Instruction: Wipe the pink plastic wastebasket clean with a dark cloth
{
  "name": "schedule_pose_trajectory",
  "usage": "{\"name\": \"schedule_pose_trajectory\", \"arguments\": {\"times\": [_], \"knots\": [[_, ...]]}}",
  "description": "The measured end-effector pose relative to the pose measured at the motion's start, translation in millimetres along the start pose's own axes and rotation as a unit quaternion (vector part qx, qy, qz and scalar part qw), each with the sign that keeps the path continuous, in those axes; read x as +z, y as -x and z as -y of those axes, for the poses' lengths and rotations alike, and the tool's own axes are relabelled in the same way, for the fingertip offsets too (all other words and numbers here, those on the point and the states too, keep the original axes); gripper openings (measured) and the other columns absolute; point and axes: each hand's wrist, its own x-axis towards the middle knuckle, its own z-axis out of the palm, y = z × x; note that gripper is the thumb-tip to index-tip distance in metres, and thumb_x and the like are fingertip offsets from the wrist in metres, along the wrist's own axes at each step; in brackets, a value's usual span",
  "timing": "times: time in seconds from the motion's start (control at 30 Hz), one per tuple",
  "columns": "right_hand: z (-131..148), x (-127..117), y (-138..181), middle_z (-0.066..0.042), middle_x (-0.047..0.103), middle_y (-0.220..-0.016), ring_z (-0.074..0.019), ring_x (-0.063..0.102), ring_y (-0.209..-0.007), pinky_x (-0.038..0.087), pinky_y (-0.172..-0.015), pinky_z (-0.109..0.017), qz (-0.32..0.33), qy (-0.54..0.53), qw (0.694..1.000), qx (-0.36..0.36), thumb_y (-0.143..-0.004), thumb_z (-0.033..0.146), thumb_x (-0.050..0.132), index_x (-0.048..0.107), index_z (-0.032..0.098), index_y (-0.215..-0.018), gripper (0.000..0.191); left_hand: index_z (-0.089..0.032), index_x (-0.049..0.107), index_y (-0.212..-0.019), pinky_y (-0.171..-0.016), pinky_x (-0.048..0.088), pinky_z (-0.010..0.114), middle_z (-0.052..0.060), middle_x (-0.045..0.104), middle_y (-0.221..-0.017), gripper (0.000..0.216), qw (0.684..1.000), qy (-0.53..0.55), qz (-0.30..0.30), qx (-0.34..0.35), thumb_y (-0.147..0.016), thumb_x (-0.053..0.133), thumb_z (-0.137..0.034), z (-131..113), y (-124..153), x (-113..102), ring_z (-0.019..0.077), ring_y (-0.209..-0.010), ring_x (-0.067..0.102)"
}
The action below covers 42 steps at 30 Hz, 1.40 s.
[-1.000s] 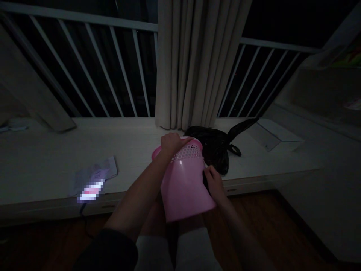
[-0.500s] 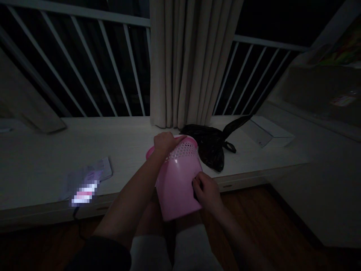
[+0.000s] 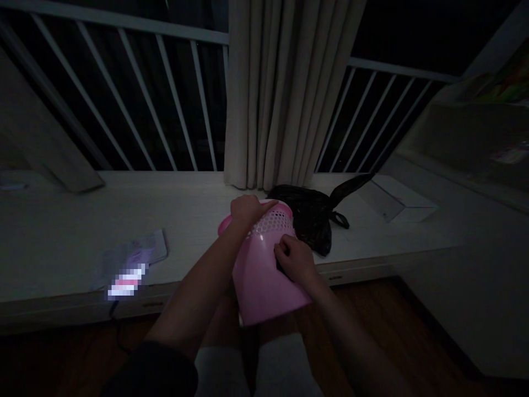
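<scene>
A pink wastebasket (image 3: 268, 281) with a band of holes below its rim is held tilted in front of my legs. My left hand (image 3: 247, 212) is closed over its rim at the top. Against the outer wall of the wastebasket is my right hand (image 3: 294, 256), its fingers curled into a fist. A dark patch shows under those fingers; whether it is a shadow or a held thing cannot be made out. Just behind and to the right of the wastebasket lies a black plastic bag (image 3: 314, 220). The inside of the wastebasket is hidden.
A white box (image 3: 403, 201) sits on the pale window ledge (image 3: 198, 193), right of the bag. Papers (image 3: 151, 248) and a blurred-out bright device (image 3: 127, 281) with a cable lie at left. Beige curtains (image 3: 273, 99) hang before white railings (image 3: 177, 99).
My right hand has moved up and slightly left along the wastebasket's wall. My left hand keeps its grip on the rim. The view has shifted slightly.
</scene>
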Motion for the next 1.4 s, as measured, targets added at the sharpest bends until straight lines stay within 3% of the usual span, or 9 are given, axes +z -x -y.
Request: {"name": "schedule_pose_trajectory", "arguments": {"times": [0.3,0.5,0.87,1.07,1.23,1.4], "knots": [[-11,8,-40,0.004,0.045,-0.056,-0.0126,0.042,-0.055,0.025,-0.055,-0.026,-0.03,-0.071,0.996,0.053,-0.081,0.036,0.047,0.04,0.022,-0.06,0.027,-0.009,0.073,-0.101,-0.076,0.047,0.037,0.021,0.071,-0.093,0.098,1.0,0.0,-0.02,-0.002,-0.074,0.021,-0.088,1,1,1,0.0332,-0.093,0.066],[-24,13,-41,0.005,0.043,-0.055,-0.0131,0.041,-0.056,0.029,-0.056,-0.025,-0.051,-0.131,0.987,0.076,-0.081,0.042,0.045,0.04,0.023,-0.061,0.028,-0.011,0.073,-0.101,-0.078,0.047,0.037,0.02,0.071,-0.096,0.097,1.0,-0.003,-0.02,0.005,-0.075,0.019,-0.087,5,3,1,0.0326,-0.095,0.065],[-48,13,0,0.005,0.043,-0.058,-0.014,0.042,-0.059,0.033,-0.056,-0.025,-0.079,-0.241,0.957,0.139,-0.08,0.049,0.045,0.039,0.024,-0.061,0.032,-0.011,0.074,-0.099,-0.076,0.046,0.036,0.02,0.07,-0.094,0.102,0.999,0.007,-0.031,0.006,-0.072,0.015,-0.09,10,5,3,0.0321,-0.092,0.065],[-54,12,34,0.005,0.044,-0.057,-0.0147,0.043,-0.06,0.035,-0.056,-0.026,-0.081,-0.244,0.953,0.161,-0.082,0.048,0.045,0.039,0.024,-0.063,0.031,-0.012,0.073,-0.102,-0.077,0.046,0.037,0.02,0.07,-0.095,0.1,1.0,0.011,-0.015,-0.001,-0.073,0.018,-0.089,8,5,0,0.0328,-0.094,0.064],[-42,8,64,0.005,0.041,-0.057,-0.0144,0.042,-0.056,0.034,-0.053,-0.026,-0.074,-0.231,0.956,0.164,-0.086,0.048,0.042,0.037,0.025,-0.064,0.033,-0.012,0.073,-0.101,-0.077,0.046,0.038,0.02,0.07,-0.095,0.1,1.0,0.011,-0.016,0.006,-0.072,0.018,-0.09,7,4,1,0.033,-0.094,0.064],[-12,0,67,0.004,0.042,-0.058,-0.0138,0.042,-0.056,0.03,-0.055,-0.027,-0.05,-0.115,0.989,0.078,-0.085,0.037,0.045,0.035,0.024,-0.062,0.028,-0.01,0.073,-0.101,-0.076,0.046,0.039,0.021,0.07,-0.094,0.1,1.0,0.009,-0.023,0.006,-0.073,0.017,-0.089,5,2,4,0.034,-0.093,0.064]]}}
